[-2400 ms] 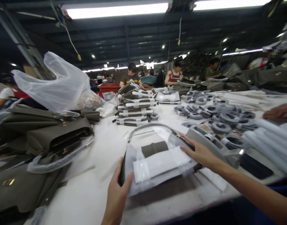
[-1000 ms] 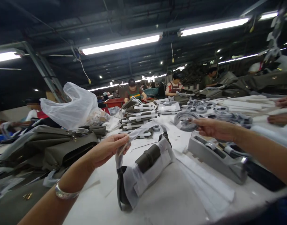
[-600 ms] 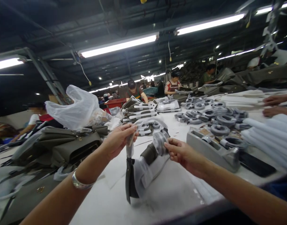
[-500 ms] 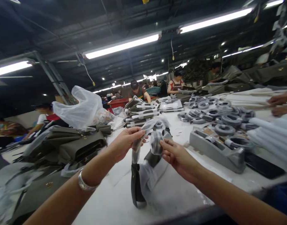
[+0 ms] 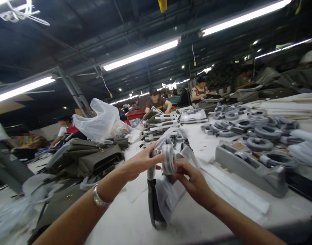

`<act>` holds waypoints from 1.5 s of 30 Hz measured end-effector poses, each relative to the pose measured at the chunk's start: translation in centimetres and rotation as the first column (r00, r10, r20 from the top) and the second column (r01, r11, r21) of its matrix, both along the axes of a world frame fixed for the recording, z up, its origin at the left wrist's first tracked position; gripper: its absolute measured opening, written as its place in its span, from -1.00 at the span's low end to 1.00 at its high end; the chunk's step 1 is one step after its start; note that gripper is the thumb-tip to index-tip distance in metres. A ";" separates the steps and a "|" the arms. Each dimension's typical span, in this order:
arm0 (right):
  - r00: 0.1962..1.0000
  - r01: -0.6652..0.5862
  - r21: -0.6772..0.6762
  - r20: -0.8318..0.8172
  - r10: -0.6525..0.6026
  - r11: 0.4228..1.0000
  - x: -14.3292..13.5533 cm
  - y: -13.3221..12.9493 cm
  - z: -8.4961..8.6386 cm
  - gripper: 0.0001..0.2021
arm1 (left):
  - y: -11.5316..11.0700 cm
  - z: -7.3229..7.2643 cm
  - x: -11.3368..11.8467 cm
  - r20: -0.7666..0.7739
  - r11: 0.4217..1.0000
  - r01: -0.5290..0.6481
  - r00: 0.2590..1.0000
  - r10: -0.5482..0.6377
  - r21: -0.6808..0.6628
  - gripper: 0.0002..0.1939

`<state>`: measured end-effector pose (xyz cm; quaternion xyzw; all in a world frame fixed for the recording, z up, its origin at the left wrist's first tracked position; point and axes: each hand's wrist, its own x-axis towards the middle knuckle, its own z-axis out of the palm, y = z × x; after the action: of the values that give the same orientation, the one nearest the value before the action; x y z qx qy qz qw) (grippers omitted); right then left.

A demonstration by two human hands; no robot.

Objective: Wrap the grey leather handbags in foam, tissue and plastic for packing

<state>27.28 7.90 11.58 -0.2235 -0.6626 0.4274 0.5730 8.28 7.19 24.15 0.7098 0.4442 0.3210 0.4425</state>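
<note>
Your bench (image 5: 125, 217) bears a wrapped bag (image 5: 164, 200) and, beyond, stacked bags (image 5: 159, 123) at twelve o'clock, coils (image 5: 266, 136) at one, a dispenser (image 5: 258, 175) at two, handbags (image 5: 101, 160) at ten.

Legible text, labels, brands, numbers, signs: none; gold clasp (image 5: 69, 197) on bag (image 5: 55, 206) at 8 o'clock, too small to read any mark
</note>
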 end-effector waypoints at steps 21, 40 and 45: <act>0.930 -0.202 -0.508 -0.369 0.000 0.837 -0.3 0.5 2.2 -0.71 | -1.4 -1.5 0.1 -0.124 0.973 -0.162 0.975 0.183 0.163 -0.49; 1.000 0.012 -0.189 -0.009 -0.014 0.982 -2.2 0.8 4.9 -0.69 | -0.3 0.0 -0.1 0.117 0.957 -0.265 0.961 0.252 0.119 -0.61; 0.994 0.105 -0.044 -0.009 -0.106 0.993 -2.5 0.4 4.2 -0.77 | -0.3 0.3 -0.1 -0.004 0.991 -0.126 0.992 0.127 0.046 -0.56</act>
<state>24.81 8.27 15.81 -0.2679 -0.6372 0.4121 0.5937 8.16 6.87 24.45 0.6912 0.4825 0.3559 0.4035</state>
